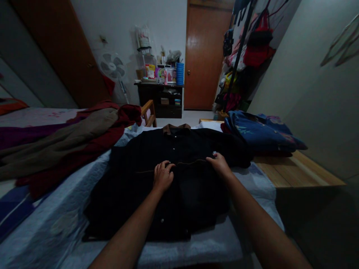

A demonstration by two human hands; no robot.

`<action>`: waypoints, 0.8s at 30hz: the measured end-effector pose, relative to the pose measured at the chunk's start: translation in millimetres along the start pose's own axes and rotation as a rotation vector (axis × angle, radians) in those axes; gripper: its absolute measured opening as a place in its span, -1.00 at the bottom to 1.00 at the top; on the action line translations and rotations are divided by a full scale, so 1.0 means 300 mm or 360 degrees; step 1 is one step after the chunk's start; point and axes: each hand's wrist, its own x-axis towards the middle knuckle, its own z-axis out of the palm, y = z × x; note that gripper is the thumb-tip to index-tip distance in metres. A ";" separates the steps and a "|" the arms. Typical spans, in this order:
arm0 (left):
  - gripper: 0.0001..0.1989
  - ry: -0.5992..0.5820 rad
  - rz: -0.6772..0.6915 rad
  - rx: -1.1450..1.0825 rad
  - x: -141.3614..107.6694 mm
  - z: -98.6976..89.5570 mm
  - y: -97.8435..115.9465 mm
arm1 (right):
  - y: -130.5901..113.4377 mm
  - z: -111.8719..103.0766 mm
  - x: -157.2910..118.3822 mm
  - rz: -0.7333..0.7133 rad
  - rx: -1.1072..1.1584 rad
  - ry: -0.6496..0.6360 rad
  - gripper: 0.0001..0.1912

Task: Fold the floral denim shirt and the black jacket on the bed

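A black jacket (134, 190) with a brown collar lies spread out, front up, collar pointing away from me. Metal snaps run down its front, and brown stitching crosses the chest. My left hand (163, 176) rests on the chest near the front opening, its fingers slightly bent and apart. Toward the right end of the stitched line, my right hand (220, 164) pinches the jacket's cloth between thumb and fingers. Light blue cloth (64, 224) covers the surface beneath the jacket.
Folded blue denim clothes (260, 130) are stacked on a wooden board (300, 170) at right. Loose brown and red garments (92, 127) lie at left. Farther back stand a white fan (113, 67), a dark cabinet (159, 101) and a wooden door (202, 56). Bags (258, 52) hang at right.
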 end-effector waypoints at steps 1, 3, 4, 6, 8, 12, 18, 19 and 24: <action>-0.62 0.0005 -0.0003 0.0001 0.000 -0.001 0.000 | 0.002 -0.017 0.003 0.0024 -0.0086 0.0084 -0.69; -0.59 0.0018 -0.0010 -0.0001 0.000 -0.001 -0.002 | 0.010 -0.056 0.001 0.0065 -0.0332 0.0195 -0.60; -0.58 0.0025 -0.0014 -0.0003 0.001 0.000 -0.002 | 0.015 -0.073 -0.003 0.0078 -0.0462 0.0197 -0.57; -0.55 0.0035 -0.0026 -0.0005 0.001 0.003 -0.005 | 0.022 -0.100 -0.013 0.0090 -0.0677 0.0103 -0.56; -0.54 0.0037 -0.0044 0.0003 0.002 0.006 -0.007 | 0.023 -0.117 -0.018 0.0075 -0.0841 -0.0024 -0.58; -0.56 0.0032 -0.0057 0.0017 0.004 0.012 -0.008 | 0.005 -0.138 0.024 0.0067 -0.0908 -0.0183 -0.60; -0.57 0.0015 -0.0064 0.0013 0.003 0.006 0.000 | -0.039 -0.105 0.163 0.0162 -0.0700 -0.0186 -0.46; -0.57 0.0014 -0.0067 0.0014 0.003 0.004 0.002 | -0.044 -0.092 0.179 0.0164 -0.0697 -0.0190 -0.49; -0.59 0.0012 -0.0069 0.0001 0.002 -0.002 0.006 | -0.032 -0.085 0.218 0.0131 -0.0684 -0.0119 -0.64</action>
